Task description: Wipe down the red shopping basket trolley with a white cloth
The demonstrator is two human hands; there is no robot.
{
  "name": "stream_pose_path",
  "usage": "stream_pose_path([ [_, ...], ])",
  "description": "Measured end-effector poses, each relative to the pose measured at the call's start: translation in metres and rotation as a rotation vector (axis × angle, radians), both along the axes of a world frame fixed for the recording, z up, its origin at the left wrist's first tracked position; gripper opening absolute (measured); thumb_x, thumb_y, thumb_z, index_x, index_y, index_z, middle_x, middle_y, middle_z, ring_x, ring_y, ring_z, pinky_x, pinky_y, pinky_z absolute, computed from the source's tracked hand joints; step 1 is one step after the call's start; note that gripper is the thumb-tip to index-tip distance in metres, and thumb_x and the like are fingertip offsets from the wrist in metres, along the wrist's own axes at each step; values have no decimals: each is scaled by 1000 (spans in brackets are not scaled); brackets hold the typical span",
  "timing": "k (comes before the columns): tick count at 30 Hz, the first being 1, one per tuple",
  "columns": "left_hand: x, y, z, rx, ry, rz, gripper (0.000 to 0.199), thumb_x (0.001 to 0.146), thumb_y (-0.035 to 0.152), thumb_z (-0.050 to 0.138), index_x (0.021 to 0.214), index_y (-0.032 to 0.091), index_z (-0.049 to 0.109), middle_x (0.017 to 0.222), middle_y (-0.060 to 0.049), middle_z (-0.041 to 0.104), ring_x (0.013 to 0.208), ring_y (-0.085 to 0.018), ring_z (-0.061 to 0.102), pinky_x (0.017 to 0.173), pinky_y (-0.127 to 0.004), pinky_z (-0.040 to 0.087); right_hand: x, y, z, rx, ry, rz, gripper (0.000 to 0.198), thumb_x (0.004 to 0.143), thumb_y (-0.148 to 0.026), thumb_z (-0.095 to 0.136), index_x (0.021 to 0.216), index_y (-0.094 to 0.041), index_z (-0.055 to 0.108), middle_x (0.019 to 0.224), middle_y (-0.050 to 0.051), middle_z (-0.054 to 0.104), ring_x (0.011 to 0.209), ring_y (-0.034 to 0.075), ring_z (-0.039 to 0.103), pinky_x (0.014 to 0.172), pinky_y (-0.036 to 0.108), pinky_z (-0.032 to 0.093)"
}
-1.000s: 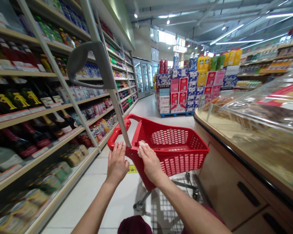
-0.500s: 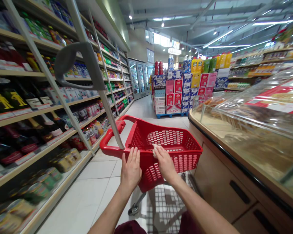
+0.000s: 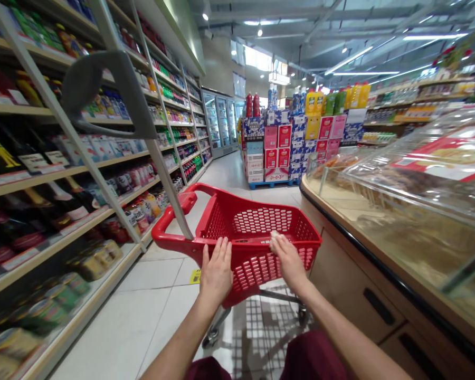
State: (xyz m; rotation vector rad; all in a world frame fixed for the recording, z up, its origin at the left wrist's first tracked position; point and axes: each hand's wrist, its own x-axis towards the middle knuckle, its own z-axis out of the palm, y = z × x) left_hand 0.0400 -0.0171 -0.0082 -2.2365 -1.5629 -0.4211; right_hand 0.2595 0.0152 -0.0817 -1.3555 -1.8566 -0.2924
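A red plastic shopping cart [image 3: 257, 272] with a perforated basket stands in front of me, its long side turned towards me. My left hand [image 3: 216, 272] lies with fingers stretched out on the near side of the basket, just below the rim. Farther right along that same rim, my right hand [image 3: 288, 261] presses a small wad of whitish cloth or tissue [image 3: 274, 238] against the edge, fingers closed over it. A grey metal pole [image 3: 168, 184] with a dark grey loop handle [image 3: 136, 97] rises at the basket's left end.
Shelves [image 3: 79, 221] of bottles and cans line the left side. On the right stands a glass-topped counter [image 3: 352, 301] bearing clear plastic food packs [image 3: 427, 163]. Stacked drink cartons [image 3: 277, 153] rest on a blue pallet ahead, with glass-door fridges [image 3: 221, 124] behind.
My right hand has slid to the right along the basket rim with the wad. My left hand keeps its place on the cart side, and the view has shifted slightly.
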Motion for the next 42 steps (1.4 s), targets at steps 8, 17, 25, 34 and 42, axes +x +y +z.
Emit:
stream_pose_path([
  [8, 12, 4, -6, 21, -7, 8, 58, 68, 15, 39, 125, 9, 39, 134, -11, 35, 127, -24, 26, 106, -47, 11, -6, 2, -2, -4, -33, -2, 44, 81, -4, 32, 121, -14, 47, 130, 10, 42, 127, 18, 26, 99, 39, 32],
  [17, 15, 0, -7, -29, -17, 44, 60, 68, 17, 39, 127, 7, 35, 137, -10, 29, 128, -23, 24, 104, -47, 16, 86, 1, -18, -139, 60, -320, 43, 79, -5, 32, 118, -12, 50, 129, 13, 43, 124, 20, 31, 101, 43, 28],
  [25, 14, -3, -4, -45, -12, 54, 59, 68, 17, 38, 127, 8, 35, 136, -8, 31, 127, -22, 25, 104, -48, 16, 51, -9, -14, -122, -17, -55, 49, 80, -4, 28, 124, -17, 44, 134, 6, 37, 128, 17, 22, 102, 41, 28],
  [34, 15, -5, -9, -36, -22, 74, 61, 67, 16, 39, 127, 7, 34, 137, -9, 30, 128, -23, 24, 104, -48, 17, 43, -7, -15, -112, 41, -90, 54, 74, 1, 30, 124, -15, 44, 134, 9, 37, 128, 18, 23, 103, 42, 26],
  [42, 14, -9, -12, -42, -29, 72, 63, 67, 16, 38, 129, 8, 31, 138, -9, 28, 129, -23, 22, 105, -47, 16, 41, -1, -1, -139, 104, -217, 43, 78, -6, 34, 117, -10, 52, 124, 15, 48, 120, 23, 37, 98, 43, 34],
])
